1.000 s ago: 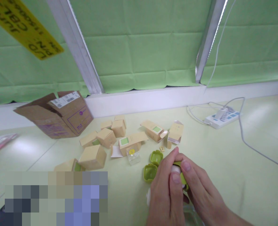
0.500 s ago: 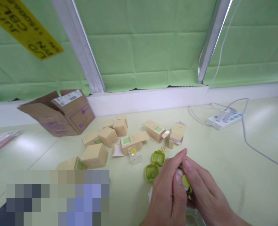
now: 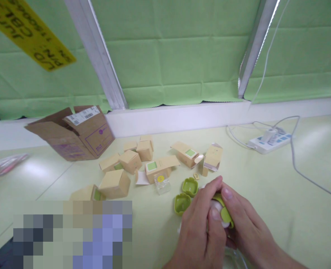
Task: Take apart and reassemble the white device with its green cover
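Note:
Both hands close around a small rounded green-and-white object [image 3: 225, 215], mostly hidden by the fingers. My left hand [image 3: 199, 226] wraps its left side, thumb pressed on the white part. On the other side, my right hand [image 3: 246, 220] grips the green part with its thumb on top. Just left of my left hand lie two green scalloped cups, the farther cup [image 3: 190, 187] and the nearer cup [image 3: 179, 208], hollow side up. A small pale-yellow piece [image 3: 196, 176] rests beyond them. Beneath my hands, part of a clear container [image 3: 235, 258] shows.
A clear plastic box [image 3: 163, 185] with a yellow sticker lies left of the cups. Several small tan cartons [image 3: 115, 184] spread leftward, near a large open cardboard box [image 3: 82, 138]. At right sits a power strip [image 3: 269, 142] with trailing cables. A blurred-out area covers the lower left.
The held object has turned slightly between my hands, and more of its white and green surface shows. The whole view has shifted a little.

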`<state>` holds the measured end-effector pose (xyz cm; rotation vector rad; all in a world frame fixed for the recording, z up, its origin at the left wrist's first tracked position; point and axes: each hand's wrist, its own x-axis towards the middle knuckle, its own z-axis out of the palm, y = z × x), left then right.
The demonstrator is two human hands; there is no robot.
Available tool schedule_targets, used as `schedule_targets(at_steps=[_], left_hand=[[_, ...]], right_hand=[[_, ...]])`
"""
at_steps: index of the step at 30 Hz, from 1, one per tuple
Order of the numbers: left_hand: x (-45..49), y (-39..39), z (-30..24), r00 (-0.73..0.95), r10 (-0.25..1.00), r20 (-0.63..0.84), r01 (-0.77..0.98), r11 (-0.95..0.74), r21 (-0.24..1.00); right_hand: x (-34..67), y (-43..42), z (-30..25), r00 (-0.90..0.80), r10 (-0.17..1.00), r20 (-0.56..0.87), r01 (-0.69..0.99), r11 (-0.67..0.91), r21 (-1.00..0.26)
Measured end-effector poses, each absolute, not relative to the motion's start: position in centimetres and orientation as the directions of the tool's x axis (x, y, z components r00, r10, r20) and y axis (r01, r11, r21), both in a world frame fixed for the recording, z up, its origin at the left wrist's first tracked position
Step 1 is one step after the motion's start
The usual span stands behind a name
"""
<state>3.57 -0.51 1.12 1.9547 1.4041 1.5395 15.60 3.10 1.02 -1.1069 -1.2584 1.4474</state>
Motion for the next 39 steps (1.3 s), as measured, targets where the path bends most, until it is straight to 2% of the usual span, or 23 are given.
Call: schedule_targets(at_steps=[4,6,10,16,23,27,29,35,39], left_hand=[[3.6,-1.1,1.5,-0.048,0.834,0.55,0.5,-0.457,0.735],[3.6,-1.0,1.4,-0.013,0.854,0.52,0.484,-0.45,0.75],[3.7,-0.9,1.3,0.03,0.886,0.462,0.503,-0.413,0.759],[3.7,-1.3,2.2,0.002,0.902,0.432,0.499,-0.375,0.781],[5.4,-1.6,2.1,-0.187,0.859,0.476,0.465,-0.349,0.813],[6.6,-2.2,1.3,-0.323,0.842,0.432,0.444,-0.268,0.855],[6.8,-2.1,0.9,-0.372,0.817,0.441,0.438,-0.265,0.859],[5.9,-0.7,0.7,-0.26,0.809,0.527,0.352,-0.429,0.832],[5.6,-0.3,0.8,-0.198,0.799,0.568,0.313,-0.497,0.809]], right_hand=[[15.5,3.8,1.7,-0.448,0.888,-0.105,-0.167,-0.199,-0.966],[15.5,4.1,2.0,-0.46,0.885,-0.075,-0.168,-0.17,-0.971],[15.5,4.5,2.3,-0.411,0.91,0.055,-0.166,-0.016,-0.986],[16.0,4.4,2.6,-0.594,0.803,0.056,-0.156,-0.047,-0.987],[16.1,3.6,2.5,-0.478,0.868,0.133,-0.117,0.087,-0.989],[15.6,2.8,1.7,-0.411,0.907,0.089,-0.112,0.046,-0.993],[15.5,2.6,0.9,-0.298,0.953,0.046,-0.091,0.02,-0.996],[15.2,2.6,-1.3,-0.209,0.972,0.11,-0.08,0.095,-0.992],[15.8,3.1,-1.9,-0.236,0.952,0.195,-0.053,0.187,-0.981]])
